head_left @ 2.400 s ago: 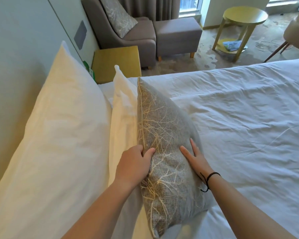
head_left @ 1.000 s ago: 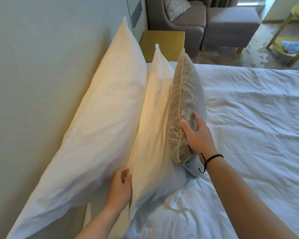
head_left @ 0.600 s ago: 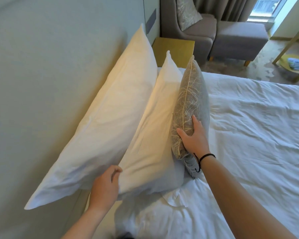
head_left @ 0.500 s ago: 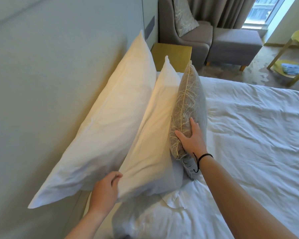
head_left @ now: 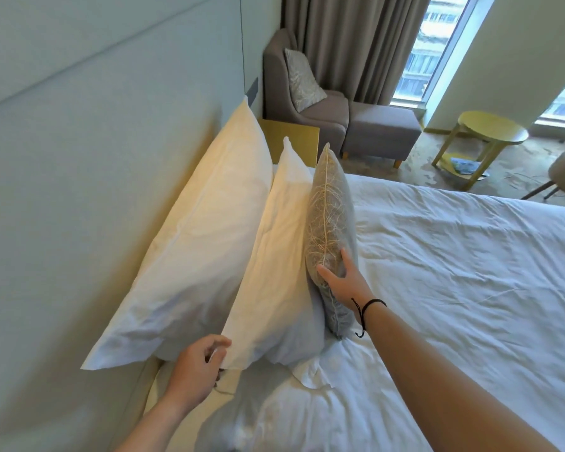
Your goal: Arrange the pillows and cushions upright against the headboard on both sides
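Nearest me, my left hand [head_left: 196, 370] has its fingers curled, pinching the near bottom corner of the smaller white pillow [head_left: 274, 272], while my right hand [head_left: 343, 282], a black cord at its wrist, lies spread and flat on the near end of the grey patterned cushion [head_left: 330, 216]. That cushion stands on edge on the white duvet [head_left: 454, 272], leaning on the smaller pillow, which leans on the larger white pillow [head_left: 209, 243] resting against the pale headboard [head_left: 95, 190]. Past them I see a yellow bedside table [head_left: 291, 138], a grey armchair [head_left: 307, 106] with its own cushion, and a footstool [head_left: 379, 132].
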